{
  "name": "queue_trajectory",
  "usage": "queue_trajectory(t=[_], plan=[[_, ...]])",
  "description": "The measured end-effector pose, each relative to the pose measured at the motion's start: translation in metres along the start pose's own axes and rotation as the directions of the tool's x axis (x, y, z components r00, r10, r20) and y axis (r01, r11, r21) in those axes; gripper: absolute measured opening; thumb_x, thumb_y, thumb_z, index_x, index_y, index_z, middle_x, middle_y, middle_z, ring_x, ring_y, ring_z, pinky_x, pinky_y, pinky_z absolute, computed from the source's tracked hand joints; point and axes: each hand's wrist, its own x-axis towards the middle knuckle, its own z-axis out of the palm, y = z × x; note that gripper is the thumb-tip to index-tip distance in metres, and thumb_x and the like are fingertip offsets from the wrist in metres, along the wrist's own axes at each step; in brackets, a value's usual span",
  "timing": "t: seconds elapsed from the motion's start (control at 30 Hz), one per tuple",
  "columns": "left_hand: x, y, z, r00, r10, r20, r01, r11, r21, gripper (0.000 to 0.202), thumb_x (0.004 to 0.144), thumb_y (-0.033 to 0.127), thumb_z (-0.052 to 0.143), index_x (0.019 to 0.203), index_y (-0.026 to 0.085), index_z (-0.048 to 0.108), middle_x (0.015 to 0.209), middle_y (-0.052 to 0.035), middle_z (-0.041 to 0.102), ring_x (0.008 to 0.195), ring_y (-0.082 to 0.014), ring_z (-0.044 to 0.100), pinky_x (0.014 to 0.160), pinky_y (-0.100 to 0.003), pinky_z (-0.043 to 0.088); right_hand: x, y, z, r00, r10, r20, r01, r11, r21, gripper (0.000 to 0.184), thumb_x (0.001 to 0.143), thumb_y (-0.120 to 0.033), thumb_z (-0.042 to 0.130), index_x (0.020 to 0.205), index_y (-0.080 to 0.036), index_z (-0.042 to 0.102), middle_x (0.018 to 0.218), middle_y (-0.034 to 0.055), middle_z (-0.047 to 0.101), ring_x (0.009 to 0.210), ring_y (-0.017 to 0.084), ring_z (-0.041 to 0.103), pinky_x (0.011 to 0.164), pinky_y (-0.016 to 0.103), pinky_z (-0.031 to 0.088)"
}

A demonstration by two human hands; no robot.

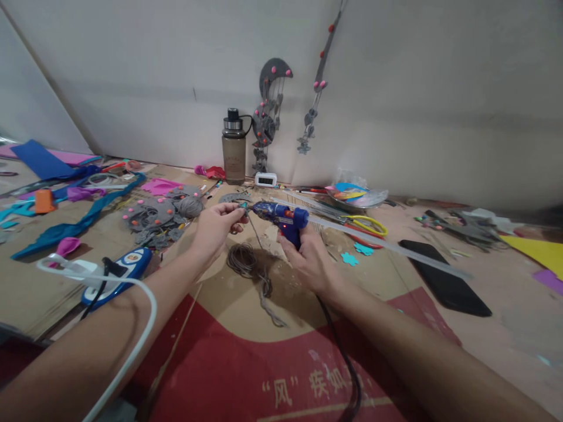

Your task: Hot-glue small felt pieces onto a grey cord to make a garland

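Observation:
My right hand (pixel 308 258) is closed round the handle of a blue hot glue gun (pixel 281 218), whose nozzle points left toward my left hand. My left hand (pixel 215 225) pinches a small grey piece (pixel 243 206) with a thin grey string hanging from it, held right at the nozzle tip. Below the hands a coil of grey string (pixel 246 261) lies on the cardboard (pixel 211 293), trailing toward me. The gun's black cord runs back under my right forearm.
Grey felt shapes with pink dots (pixel 153 220) and a grey yarn ball (pixel 190 206) lie to the left. A bottle (pixel 234 146) and small white clock (pixel 265 179) stand by the wall. Yellow-handled scissors (pixel 365 225), a black phone (pixel 444 275), and a power strip (pixel 118 272) lie around.

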Motion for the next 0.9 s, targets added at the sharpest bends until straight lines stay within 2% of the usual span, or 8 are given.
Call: queue_trajectory(t=[0.17,0.23,0.33,0.47,0.6,0.7,0.8,0.9], plan=[[0.006,-0.004,-0.006,0.998,-0.045,-0.048,0.045,0.999,-0.008,0.021,0.060,0.024,0.074,0.073,0.012,0.063,0.062,-0.0033,0.063,0.054,-0.0100,0.058,0.043,-0.017,0.038,0.007,0.018,-0.001,0.955,0.279,0.101,-0.297,0.904,0.307,0.024,0.080,-0.035,0.047,0.096,-0.019,0.054,0.075,0.0008,0.060,0.058,0.013,0.053,0.058,0.027,0.044],[0.008,-0.006,-0.007,0.997,-0.034,-0.067,0.034,0.999,0.002,0.021,0.060,0.025,0.074,0.073,0.012,0.063,0.062,-0.0023,0.061,0.053,-0.0090,0.056,0.041,-0.017,0.036,0.014,0.028,-0.002,0.924,0.372,0.088,-0.382,0.891,0.245,0.026,0.078,-0.036,0.047,0.094,-0.018,0.056,0.075,0.0018,0.060,0.063,0.014,0.054,0.057,0.026,0.042],[0.008,-0.007,-0.007,0.997,0.001,-0.076,-0.001,1.000,0.005,0.020,0.059,0.025,0.074,0.070,0.012,0.063,0.059,0.0001,0.058,0.049,-0.0066,0.050,0.040,-0.017,0.033,0.025,0.040,-0.003,0.861,0.504,0.069,-0.500,0.864,-0.065,0.030,0.079,-0.039,0.044,0.093,-0.016,0.059,0.082,0.0073,0.062,0.072,0.019,0.057,0.061,0.029,0.042],[0.006,-0.010,-0.005,0.999,0.039,-0.036,-0.039,0.999,0.021,0.022,0.058,0.026,0.076,0.070,0.013,0.063,0.058,0.0018,0.054,0.048,-0.0053,0.045,0.039,-0.016,0.028,0.031,0.046,-0.006,0.879,0.475,0.043,-0.368,0.732,-0.573,0.042,0.083,-0.045,0.043,0.099,-0.011,0.062,0.106,0.0202,0.062,0.102,0.033,0.054,0.084,0.044,0.041],[0.002,-0.009,-0.003,0.997,0.076,0.017,-0.077,0.995,0.061,0.022,0.062,0.028,0.075,0.074,0.013,0.064,0.058,0.0018,0.054,0.047,-0.0053,0.043,0.040,-0.017,0.028,0.025,0.038,-0.017,0.980,0.198,-0.025,-0.157,0.684,-0.712,0.041,0.083,-0.049,0.049,0.088,-0.011,0.062,0.101,0.0226,0.060,0.104,0.034,0.052,0.089,0.048,0.039],[-0.002,-0.005,-0.001,0.991,0.128,0.048,-0.133,0.983,0.127,0.022,0.066,0.031,0.072,0.076,0.013,0.064,0.059,0.0012,0.056,0.047,-0.0060,0.044,0.043,-0.019,0.031,0.022,0.022,-0.016,0.996,0.021,-0.088,-0.065,0.843,-0.535,0.024,0.083,-0.040,0.052,0.083,-0.016,0.056,0.093,0.0153,0.059,0.095,0.027,0.054,0.084,0.045,0.042],[-0.007,0.002,0.001,0.980,0.191,0.050,-0.197,0.952,0.233,0.023,0.067,0.033,0.071,0.079,0.014,0.066,0.060,0.0005,0.058,0.048,-0.0075,0.046,0.046,-0.020,0.034,0.025,0.004,0.004,0.997,0.030,-0.073,-0.036,0.996,-0.086,0.023,0.079,-0.033,0.054,0.095,-0.018,0.048,0.096,0.0098,0.058,0.091,0.021,0.055,0.082,0.039,0.045],[-0.012,0.009,0.002,0.960,0.276,0.052,-0.277,0.899,0.339,0.023,0.068,0.032,0.069,0.083,0.015,0.068,0.068,-0.0013,0.064,0.055,-0.0097,0.051,0.051,-0.021,0.038,0.035,-0.008,0.034,0.986,0.157,0.062,-0.168,0.914,0.369,0.042,0.073,-0.030,0.060,0.107,-0.021,0.038,0.102,0.0077,0.059,0.091,0.016,0.059,0.080,0.034,0.047]])
